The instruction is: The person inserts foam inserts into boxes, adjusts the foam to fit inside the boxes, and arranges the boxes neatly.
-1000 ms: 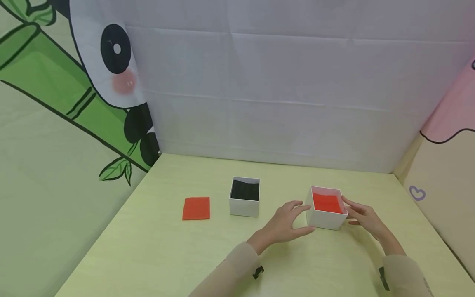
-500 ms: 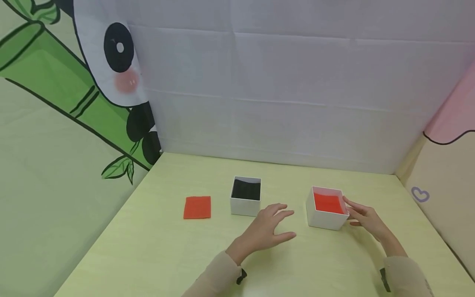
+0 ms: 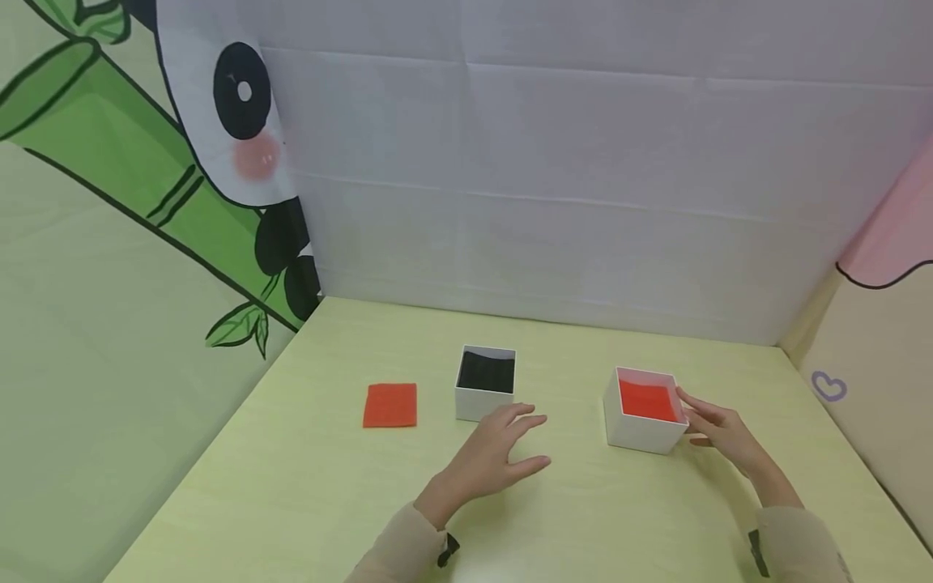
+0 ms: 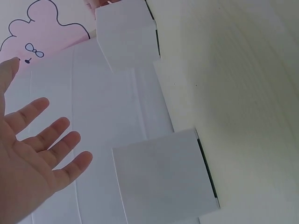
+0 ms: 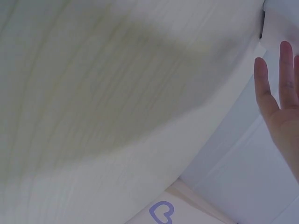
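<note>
My left hand [image 3: 481,457] hovers over the table just in front of a white open-topped box [image 3: 481,403] with black cloth-like material [image 3: 486,372] in it. Its fingers are spread and hold nothing, as the left wrist view also shows of the hand [image 4: 39,154]. Further right stands a second white box [image 3: 641,433] with red cloth-like material [image 3: 647,402] inside. My right hand [image 3: 722,433] is at that box's right side, its fingertips on or close against the wall. In the right wrist view its fingers [image 5: 286,74] look nearly straight.
A flat red square [image 3: 389,405], seemingly cloth, lies on the pale yellow table [image 3: 291,486] left of the boxes. A white sheet [image 3: 510,202] hangs behind the table. Printed walls stand at both sides.
My left hand has moved left, away from the box with the red material, toward the box with the black. The right hand stays at its box. The view has shifted slightly.
</note>
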A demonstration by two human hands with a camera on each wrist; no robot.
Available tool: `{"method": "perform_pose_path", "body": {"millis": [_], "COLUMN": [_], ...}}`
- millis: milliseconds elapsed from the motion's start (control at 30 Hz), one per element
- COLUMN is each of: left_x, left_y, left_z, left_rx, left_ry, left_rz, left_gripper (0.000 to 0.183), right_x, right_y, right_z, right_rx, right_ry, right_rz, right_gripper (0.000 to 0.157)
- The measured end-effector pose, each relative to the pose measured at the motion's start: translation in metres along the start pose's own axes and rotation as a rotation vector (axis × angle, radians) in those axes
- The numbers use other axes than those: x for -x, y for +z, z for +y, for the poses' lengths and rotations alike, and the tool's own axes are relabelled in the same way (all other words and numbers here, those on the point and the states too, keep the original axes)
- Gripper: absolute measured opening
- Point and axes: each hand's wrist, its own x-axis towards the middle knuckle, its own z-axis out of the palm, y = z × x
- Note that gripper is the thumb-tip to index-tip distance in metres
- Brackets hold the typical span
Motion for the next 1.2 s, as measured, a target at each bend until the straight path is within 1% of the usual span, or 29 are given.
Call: {"method": "perform_pose_path", "body": {"millis": [167, 333, 467, 600, 767, 1000, 1200], "left_x": [0.01, 0.017, 0.024, 0.03, 0.036, 0.045, 0.051], "left_y": [-0.007, -0.014, -0.022, -0.028, -0.035, -0.041, -0.046], "left_z": [-0.007, -0.02, -0.031, -0.039, -0.048, -0.066, -0.082], "left_rx": [0.025, 0.044, 0.062, 0.058, 0.033, -0.019, -0.031], "left_ry": [-0.025, -0.05, -0.115, -0.18, -0.241, -0.32, -0.423], "left_rz": [0.043, 0.113, 0.16, 0.19, 0.2, 0.197, 0.183], "left_gripper": [0.047, 0.046, 0.045, 0.042, 0.041, 0.042, 0.045], "right_x": [0.0, 0.0, 0.0, -0.001, -0.001, -0.001, -0.001], "right_y": [0.0, -0.003, -0.006, -0.009, -0.011, -0.011, -0.011], "right_z": [-0.001, -0.002, -0.003, -0.005, -0.005, -0.004, -0.003], "right_rx": [0.007, 0.013, 0.019, 0.027, 0.026, 0.03, 0.023], "right_ry": [0.001, -0.009, -0.005, -0.007, -0.018, -0.031, -0.035], "right_rz": [0.002, 0.001, 0.003, -0.004, 0.0, -0.008, 0.0], "right_gripper": [0.052, 0.052, 0.052, 0.053, 0.052, 0.051, 0.05]}}
